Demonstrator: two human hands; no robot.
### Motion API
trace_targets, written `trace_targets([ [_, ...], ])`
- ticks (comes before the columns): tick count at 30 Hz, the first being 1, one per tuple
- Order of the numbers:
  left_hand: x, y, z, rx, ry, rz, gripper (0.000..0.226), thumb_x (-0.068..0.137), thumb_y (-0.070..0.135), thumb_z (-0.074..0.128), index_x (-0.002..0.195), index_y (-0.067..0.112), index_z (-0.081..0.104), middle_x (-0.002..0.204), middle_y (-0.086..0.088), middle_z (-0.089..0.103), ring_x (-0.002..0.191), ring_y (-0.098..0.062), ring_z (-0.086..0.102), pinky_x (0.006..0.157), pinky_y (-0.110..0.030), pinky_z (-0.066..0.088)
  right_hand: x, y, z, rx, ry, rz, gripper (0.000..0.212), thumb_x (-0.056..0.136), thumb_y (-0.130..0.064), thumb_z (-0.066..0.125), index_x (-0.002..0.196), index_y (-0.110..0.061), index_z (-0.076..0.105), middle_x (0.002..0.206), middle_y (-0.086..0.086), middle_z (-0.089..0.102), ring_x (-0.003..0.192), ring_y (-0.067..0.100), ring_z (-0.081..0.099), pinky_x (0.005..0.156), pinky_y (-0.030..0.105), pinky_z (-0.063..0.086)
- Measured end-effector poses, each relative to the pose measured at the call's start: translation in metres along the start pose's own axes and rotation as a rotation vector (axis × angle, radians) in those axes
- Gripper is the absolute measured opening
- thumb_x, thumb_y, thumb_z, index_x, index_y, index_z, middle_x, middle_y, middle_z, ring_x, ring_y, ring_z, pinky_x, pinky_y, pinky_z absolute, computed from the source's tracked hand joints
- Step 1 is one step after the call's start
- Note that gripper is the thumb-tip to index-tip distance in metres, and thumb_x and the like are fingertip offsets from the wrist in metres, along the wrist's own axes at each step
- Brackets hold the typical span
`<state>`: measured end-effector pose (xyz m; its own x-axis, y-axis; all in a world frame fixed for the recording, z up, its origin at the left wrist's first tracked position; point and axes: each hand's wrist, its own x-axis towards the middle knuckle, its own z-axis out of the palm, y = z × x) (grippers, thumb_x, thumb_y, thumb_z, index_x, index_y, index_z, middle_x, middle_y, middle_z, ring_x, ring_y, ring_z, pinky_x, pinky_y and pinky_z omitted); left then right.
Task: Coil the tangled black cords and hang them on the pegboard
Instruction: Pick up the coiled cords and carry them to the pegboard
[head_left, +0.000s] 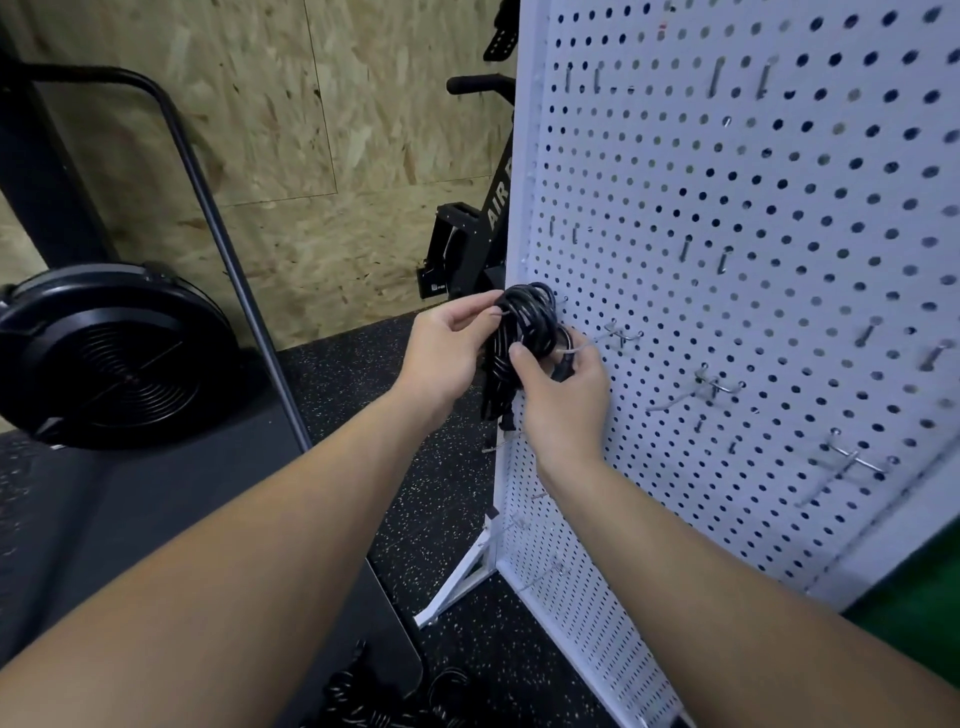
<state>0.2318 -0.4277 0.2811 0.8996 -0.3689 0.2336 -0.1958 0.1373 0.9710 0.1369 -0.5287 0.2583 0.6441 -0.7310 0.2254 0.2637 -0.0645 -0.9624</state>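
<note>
The coiled black cord (522, 332) hangs between my two hands, right at the left edge of the white pegboard (753, 312). Far to the left sits a black fan wheel (111, 353) on the speckled floor (441, 493). My left hand (447, 353) curls its fingers round the top of the coil. My right hand (563, 400) pinches the loops from below, thumb pressed on the cord (a metal hook (579, 347) pokes out just by my fingers). More hooks dot the board to the right. Loose cords (374, 701) lie on the floor near the bottom edge.
</note>
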Motion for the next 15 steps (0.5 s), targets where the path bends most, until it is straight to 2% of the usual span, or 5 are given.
trace_targets([
  [4,-0.011,0.003,-0.005,0.006,-0.002,-0.008,0.022,0.108,0.011,0.069,0.127,0.01,0.079,0.118,-0.007,0.083,0.116,-0.023,0.078,0.107,-0.039,0.06,-0.011,0.003,-0.013,-0.031,-0.017,0.031,0.024,0.092,-0.031,0.085,0.112,-0.026,0.074,0.101,-0.009,0.08,0.091,0.006,0.075,0.087,0.03,0.061],
  [6,-0.02,0.005,-0.012,0.079,-0.02,-0.015,0.021,0.106,0.014,0.073,0.125,0.015,0.08,0.117,-0.002,0.083,0.116,-0.017,0.078,0.107,-0.039,0.06,-0.018,0.001,-0.023,-0.006,-0.021,0.084,0.03,0.093,-0.028,0.085,0.121,-0.026,0.074,0.108,-0.012,0.081,0.099,0.001,0.077,0.091,0.023,0.059],
  [10,-0.048,0.009,-0.033,0.225,-0.058,-0.039,0.027,0.105,0.016,0.076,0.132,0.019,0.078,0.12,0.007,0.082,0.116,-0.011,0.077,0.103,-0.038,0.063,-0.039,-0.01,-0.04,0.018,-0.005,0.176,0.037,0.097,-0.025,0.084,0.129,-0.024,0.067,0.124,-0.01,0.075,0.109,-0.003,0.072,0.082,0.006,0.054],
  [13,-0.084,0.008,-0.052,0.332,-0.084,-0.051,0.023,0.104,0.017,0.077,0.127,0.021,0.08,0.115,0.009,0.083,0.111,-0.01,0.078,0.096,-0.035,0.064,-0.064,-0.016,-0.046,-0.042,-0.012,0.236,0.035,0.101,-0.028,0.08,0.133,-0.025,0.066,0.123,-0.008,0.074,0.11,0.008,0.073,0.1,0.029,0.059],
  [15,-0.113,0.0,-0.069,0.318,-0.073,-0.1,0.019,0.104,0.017,0.077,0.122,0.019,0.081,0.111,0.004,0.084,0.108,-0.015,0.08,0.091,-0.035,0.063,-0.085,-0.019,-0.044,-0.114,-0.104,0.292,0.024,0.103,-0.027,0.075,0.125,-0.026,0.069,0.115,-0.005,0.076,0.103,0.012,0.075,0.097,0.038,0.062],
])
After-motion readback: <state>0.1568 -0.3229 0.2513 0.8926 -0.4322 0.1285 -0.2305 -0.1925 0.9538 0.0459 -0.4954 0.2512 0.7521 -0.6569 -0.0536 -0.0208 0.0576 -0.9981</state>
